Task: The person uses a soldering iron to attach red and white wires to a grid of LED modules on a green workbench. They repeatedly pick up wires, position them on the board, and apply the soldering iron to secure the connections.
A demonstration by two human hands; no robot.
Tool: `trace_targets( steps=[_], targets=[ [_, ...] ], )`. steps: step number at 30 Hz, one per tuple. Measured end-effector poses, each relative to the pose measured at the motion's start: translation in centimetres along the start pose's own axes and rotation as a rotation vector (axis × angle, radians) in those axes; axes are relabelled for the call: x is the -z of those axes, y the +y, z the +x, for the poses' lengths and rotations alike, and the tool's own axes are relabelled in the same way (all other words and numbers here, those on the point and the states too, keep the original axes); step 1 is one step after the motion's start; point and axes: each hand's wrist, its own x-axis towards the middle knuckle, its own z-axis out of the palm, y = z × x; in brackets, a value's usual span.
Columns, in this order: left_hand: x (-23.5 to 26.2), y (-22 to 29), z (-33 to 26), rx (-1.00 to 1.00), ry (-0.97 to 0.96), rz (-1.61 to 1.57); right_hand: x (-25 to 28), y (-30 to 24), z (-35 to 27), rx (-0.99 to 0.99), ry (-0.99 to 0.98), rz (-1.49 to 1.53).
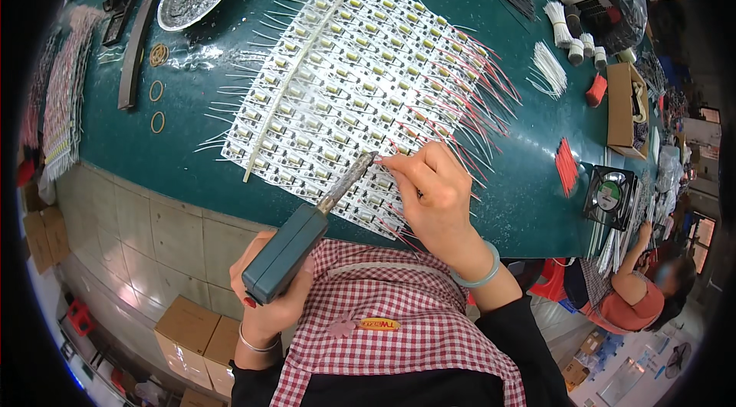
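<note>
Soldering iron (307, 227) gripped in left hand (268, 292), right fingers (399, 165) pinching a wire at panel (345, 93); red leads fitted along right side only.

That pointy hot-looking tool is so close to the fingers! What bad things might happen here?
1. The soldering iron in the left hand has its tip right beside the right hand fingertips, so a slip might burn them.
2. The tip works among crowded red wires on the panel of small boards; it might melt a neighbouring wire's coating.
3. The iron's body hangs over the checked apron; dropped, it may scorch it.
</note>
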Motion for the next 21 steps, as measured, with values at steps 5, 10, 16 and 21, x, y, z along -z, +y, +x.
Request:
trace_targets(
  steps=[5,10,16,21],
  targets=[
    [-0.3,0.0,0.5,-0.083,-0.001,0.052,-0.1,0.0,-0.1,0.012,-0.003,-0.03],
    [-0.3,0.3,0.5,-0.069,-0.005,0.034,-0.2,0.0,-0.2,0.044,0.012,-0.067],
    [-0.2,-0.5,0.1,-0.109,0.027,0.029,-0.2,0.0,-0.3,0.051,0.006,-0.077],
    [0.0,-0.4,-0.6,-0.009,0.049,-0.039,-0.3,0.0,-0.3,0.068,0.01,-0.069]
  ],
)
